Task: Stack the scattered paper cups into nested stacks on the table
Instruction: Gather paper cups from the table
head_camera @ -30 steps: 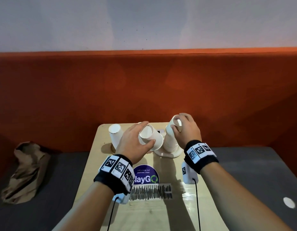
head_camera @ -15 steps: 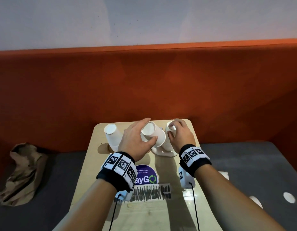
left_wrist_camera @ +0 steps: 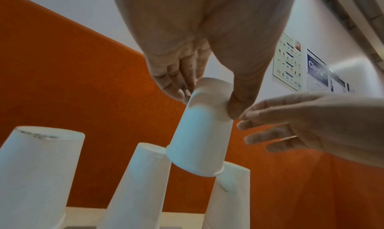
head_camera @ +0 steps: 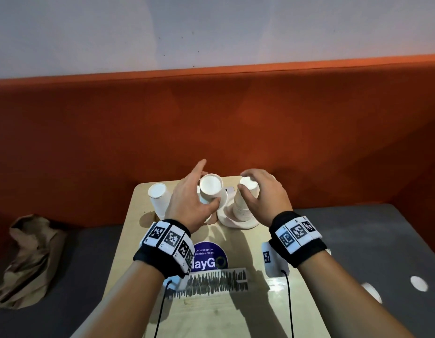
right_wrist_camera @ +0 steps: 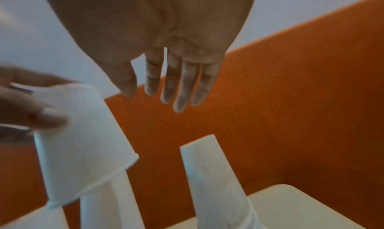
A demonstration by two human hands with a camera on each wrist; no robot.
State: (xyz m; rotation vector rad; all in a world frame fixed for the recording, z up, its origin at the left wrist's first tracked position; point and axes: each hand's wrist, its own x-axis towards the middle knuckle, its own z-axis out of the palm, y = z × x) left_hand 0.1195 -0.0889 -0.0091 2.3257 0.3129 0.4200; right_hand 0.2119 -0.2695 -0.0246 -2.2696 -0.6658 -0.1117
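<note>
My left hand (left_wrist_camera: 199,55) pinches an upturned cup (left_wrist_camera: 199,130); my right hand (right_wrist_camera: 166,51) hovers open above the stack (right_wrist_camera: 216,180). Next, I think, lower the cup straight onto a stack.

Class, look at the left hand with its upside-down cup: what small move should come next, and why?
Probably lower the held cup onto a stack just beneath its rim. The left hand pinches the cup upside down, clear of the table, and the stacks below are upside down too, so it should nest. The right hand is open over the tall stack and holds nothing.
</note>
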